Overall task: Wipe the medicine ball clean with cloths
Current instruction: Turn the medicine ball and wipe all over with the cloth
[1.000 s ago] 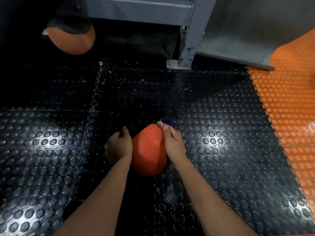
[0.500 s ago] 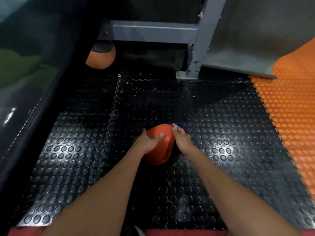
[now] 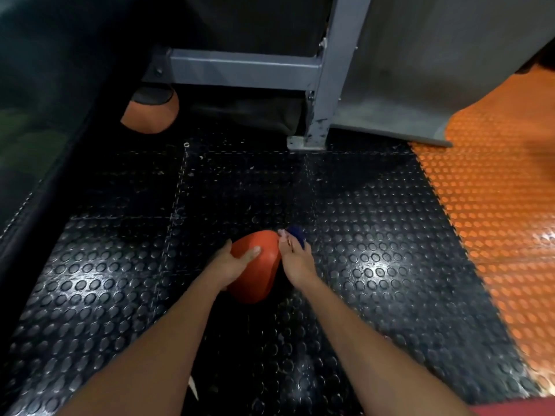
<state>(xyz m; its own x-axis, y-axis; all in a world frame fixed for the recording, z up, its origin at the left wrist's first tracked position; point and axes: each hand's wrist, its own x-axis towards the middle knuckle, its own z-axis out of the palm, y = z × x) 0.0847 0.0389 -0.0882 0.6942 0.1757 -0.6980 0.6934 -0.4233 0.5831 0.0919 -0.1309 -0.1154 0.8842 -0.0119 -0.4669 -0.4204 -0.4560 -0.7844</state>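
An orange-red medicine ball [image 3: 258, 277] sits on the black studded floor in the middle of the view. My left hand [image 3: 231, 262] lies on its left upper side, fingers spread over the surface. My right hand [image 3: 295, 261] is at the ball's right edge and pinches a dark blue cloth [image 3: 297, 234] that pokes out past the fingertips against the ball's far right side. Most of the cloth is hidden behind my fingers.
A second orange and black ball [image 3: 151, 111] lies at the back left under a grey metal frame [image 3: 324, 85]. A dark padded wall [image 3: 45, 115] runs along the left. Orange studded matting [image 3: 495, 220] covers the floor on the right.
My left hand has moved from the ball's left side up onto its top with fingers spread. The view has pulled back and tilted up. The right hand stays at the ball's right edge with the cloth.
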